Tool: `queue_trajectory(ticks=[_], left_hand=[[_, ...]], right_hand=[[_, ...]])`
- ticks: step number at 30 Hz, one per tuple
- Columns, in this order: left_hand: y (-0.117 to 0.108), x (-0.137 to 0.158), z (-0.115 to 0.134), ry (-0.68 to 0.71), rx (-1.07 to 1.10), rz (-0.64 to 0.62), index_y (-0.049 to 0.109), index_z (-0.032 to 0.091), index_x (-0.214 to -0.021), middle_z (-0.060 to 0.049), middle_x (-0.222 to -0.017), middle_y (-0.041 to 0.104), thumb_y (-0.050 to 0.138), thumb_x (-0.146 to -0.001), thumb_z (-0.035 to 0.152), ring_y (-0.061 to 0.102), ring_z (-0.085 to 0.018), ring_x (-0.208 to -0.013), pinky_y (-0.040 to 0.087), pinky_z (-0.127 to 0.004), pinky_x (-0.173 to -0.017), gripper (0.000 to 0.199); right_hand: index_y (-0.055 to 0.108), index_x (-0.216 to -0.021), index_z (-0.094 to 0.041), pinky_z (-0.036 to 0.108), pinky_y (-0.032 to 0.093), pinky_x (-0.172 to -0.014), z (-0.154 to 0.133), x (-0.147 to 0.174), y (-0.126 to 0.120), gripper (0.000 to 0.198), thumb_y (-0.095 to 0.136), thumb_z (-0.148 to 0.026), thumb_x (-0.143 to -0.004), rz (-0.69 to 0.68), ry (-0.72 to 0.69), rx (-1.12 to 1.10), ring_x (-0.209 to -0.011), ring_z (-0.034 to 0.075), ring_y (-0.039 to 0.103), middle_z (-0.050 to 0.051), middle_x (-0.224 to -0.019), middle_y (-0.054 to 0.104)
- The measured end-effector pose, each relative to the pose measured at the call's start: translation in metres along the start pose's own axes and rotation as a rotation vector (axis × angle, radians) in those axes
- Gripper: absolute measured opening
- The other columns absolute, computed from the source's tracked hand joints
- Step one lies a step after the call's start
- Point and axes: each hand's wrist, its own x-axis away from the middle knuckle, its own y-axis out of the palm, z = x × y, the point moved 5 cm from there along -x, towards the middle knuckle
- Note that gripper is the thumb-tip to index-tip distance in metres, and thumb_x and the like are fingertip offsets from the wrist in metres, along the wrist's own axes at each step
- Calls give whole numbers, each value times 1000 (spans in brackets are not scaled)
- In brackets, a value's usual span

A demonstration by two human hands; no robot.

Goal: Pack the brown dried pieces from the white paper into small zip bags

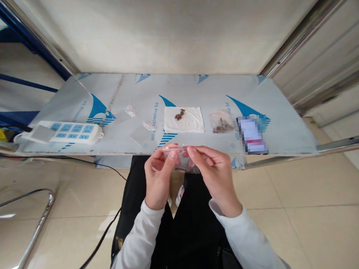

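Observation:
Between both hands, just off the table's front edge, is a small clear zip-lock bag (185,166) with a red line along its top. My left hand (159,174) pinches the bag's left upper corner. At the right upper corner, my right hand (215,169) grips it with thumb and fingers. Something dark shows low in the bag, too small to name. Beyond the hands, a white cloth or tissue (191,123) carries a little heap of small brown pieces (179,115). Right of it lies another clear bag (221,122) with brown pieces inside.
A white power strip (77,132) with a plug lies at the table's left. Two flat clear bags (140,134) rest left of the cloth. A phone (252,135) lies near the front right edge. Film-covered tabletop (181,88) meets a wall behind; a black cable (92,253) hangs at left.

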Motion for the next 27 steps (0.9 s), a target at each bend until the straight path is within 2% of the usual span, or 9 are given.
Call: queue_trajectory(ticks=[3, 7, 10, 16, 22, 27], left_hand=[[3, 1, 4, 14, -154, -54, 73, 16, -82, -3, -79, 72, 74, -76, 28, 63, -11, -69, 50, -20, -66, 13], [3, 3, 10, 65, -271, -46, 73, 16, -80, -2, -77, 73, 75, -75, 25, 65, -12, -71, 52, -21, -70, 10], [3, 2, 8, 32, -249, -64, 74, 16, -80, -3, -77, 74, 75, -76, 26, 67, -13, -71, 53, -23, -71, 11], [1, 2, 11, 31, -275, -47, 74, 16, -79, -2, -76, 74, 76, -75, 27, 68, -13, -69, 54, -23, -70, 12], [-5, -1, 7, 0, -202, -55, 74, 15, -80, -3, -73, 74, 73, -77, 31, 67, -12, -65, 54, -23, -66, 16], [-15, -3, 9, 65, -177, 20, 71, 16, -78, -1, -68, 70, 75, -76, 29, 63, -9, -59, 52, -20, -63, 14]], right_hand=[[74, -87, -22, 24, 52, -64, 4, 0, 0, 11, 69, -31, -82, -46, 22, -32, -71, 14, 65, 2, -86, 74], [70, -81, -22, 21, 50, -60, 7, 1, 0, 8, 72, -30, -79, -31, 66, -142, -64, 11, 63, -1, -74, 71], [69, -77, -21, 21, 49, -61, 6, 1, -1, 8, 72, -28, -80, -24, 39, -125, -65, 11, 62, -2, -70, 68], [73, -87, -21, 26, 52, -72, 15, 4, -2, 11, 68, -31, -84, -43, 95, -166, -79, 16, 66, 1, -81, 72], [68, -77, -20, 24, 49, -63, 14, 4, -9, 15, 68, -33, -84, 51, 72, -140, -63, 12, 60, -2, -66, 65], [69, -86, -20, 27, 50, -66, 12, 2, -4, 16, 69, -36, -82, -23, 110, -133, -67, 14, 62, 1, -75, 69]])
